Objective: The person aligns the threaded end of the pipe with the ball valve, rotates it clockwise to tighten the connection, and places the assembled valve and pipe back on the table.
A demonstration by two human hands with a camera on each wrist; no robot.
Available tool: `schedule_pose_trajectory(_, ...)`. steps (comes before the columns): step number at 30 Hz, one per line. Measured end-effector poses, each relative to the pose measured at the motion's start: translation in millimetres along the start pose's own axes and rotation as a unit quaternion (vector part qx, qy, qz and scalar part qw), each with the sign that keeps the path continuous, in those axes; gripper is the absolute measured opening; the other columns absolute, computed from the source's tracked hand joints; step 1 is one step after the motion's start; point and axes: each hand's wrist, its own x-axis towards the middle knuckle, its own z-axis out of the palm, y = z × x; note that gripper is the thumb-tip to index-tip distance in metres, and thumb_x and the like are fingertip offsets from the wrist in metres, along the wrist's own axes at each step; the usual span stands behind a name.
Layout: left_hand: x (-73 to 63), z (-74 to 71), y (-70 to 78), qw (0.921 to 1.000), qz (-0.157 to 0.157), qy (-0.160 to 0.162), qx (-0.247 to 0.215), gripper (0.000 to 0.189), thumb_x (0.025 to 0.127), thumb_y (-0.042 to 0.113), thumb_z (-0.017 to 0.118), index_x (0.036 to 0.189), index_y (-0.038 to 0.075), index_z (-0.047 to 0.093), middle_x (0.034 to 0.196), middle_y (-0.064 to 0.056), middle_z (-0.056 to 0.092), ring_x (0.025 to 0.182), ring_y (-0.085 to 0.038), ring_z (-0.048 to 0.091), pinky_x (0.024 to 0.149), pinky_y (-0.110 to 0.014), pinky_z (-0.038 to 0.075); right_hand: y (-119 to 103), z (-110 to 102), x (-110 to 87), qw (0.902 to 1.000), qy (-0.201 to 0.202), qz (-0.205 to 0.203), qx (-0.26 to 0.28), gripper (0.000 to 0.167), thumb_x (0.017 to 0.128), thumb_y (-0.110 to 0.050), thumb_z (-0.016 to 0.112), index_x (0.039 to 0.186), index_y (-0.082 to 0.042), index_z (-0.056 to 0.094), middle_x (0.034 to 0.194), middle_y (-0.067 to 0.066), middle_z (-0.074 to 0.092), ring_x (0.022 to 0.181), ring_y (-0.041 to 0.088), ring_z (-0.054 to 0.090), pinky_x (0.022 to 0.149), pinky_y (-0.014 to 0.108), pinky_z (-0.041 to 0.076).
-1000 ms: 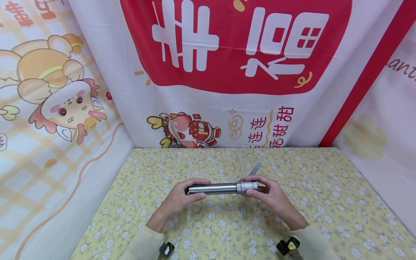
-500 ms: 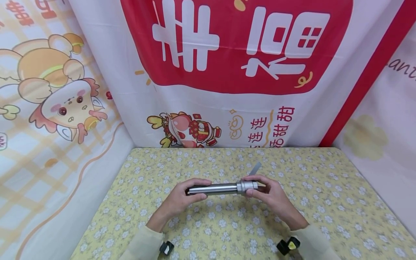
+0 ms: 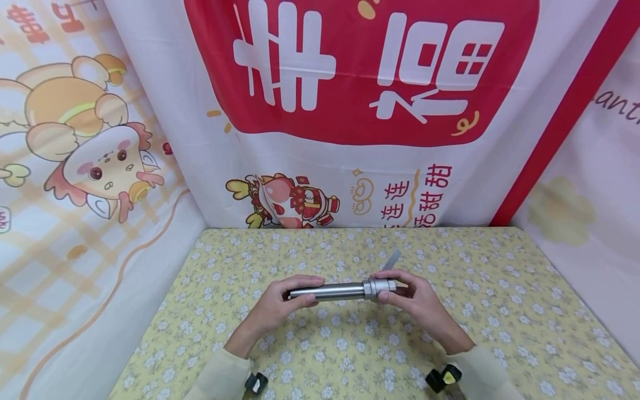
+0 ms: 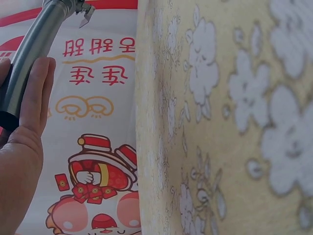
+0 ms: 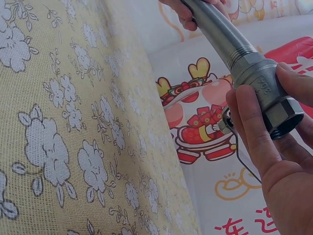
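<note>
One pipe [image 3: 335,290], meeting a valve [image 3: 378,286], sits at six o'clock in my head view; the left hand [image 3: 274,303] grips the pipe's nine-o'clock end, the right hand [image 3: 421,300] pinches the valve at three. I'd expect stiff, fairly weighty metal, hard to break, the smooth pipe likely slippery; I'd take hold at the valve's hex flats and the pipe's free end. The pipe gleams silver, threads showing at the joint; the greyer valve's lever [image 3: 392,260] points to one o'clock.
</note>
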Motion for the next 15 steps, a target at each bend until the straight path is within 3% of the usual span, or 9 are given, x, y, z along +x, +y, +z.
schedule_pose_trajectory(8,-0.7,0.9,-0.8,0.9985,0.013,0.014,0.051,0.034,0.107,0.011,0.071,0.141,0.014,0.075,0.153,-0.012,0.064,0.128,-0.043,0.068,0.095,-0.03,0.064,0.7,0.3,0.3,1.0,0.001,0.002,-0.001,0.042,0.103,-0.017,0.079,0.143,-0.009,0.069,0.149,0.022,0.064,0.108,0.021,0.08,0.095,0.052,0.065)
schedule_pose_trajectory(15,-1.3,1.2,0.1,0.998,0.011,0.013,0.06,0.037,0.106,0.011,0.072,0.142,0.003,0.071,0.153,-0.012,0.064,0.128,-0.043,0.068,0.095,-0.027,0.063,0.4,0.4,0.3,1.0,0.002,0.006,-0.002,0.043,0.103,-0.018,0.079,0.143,-0.009,0.069,0.149,0.022,0.064,0.108,0.021,0.08,0.095,0.052,0.064)
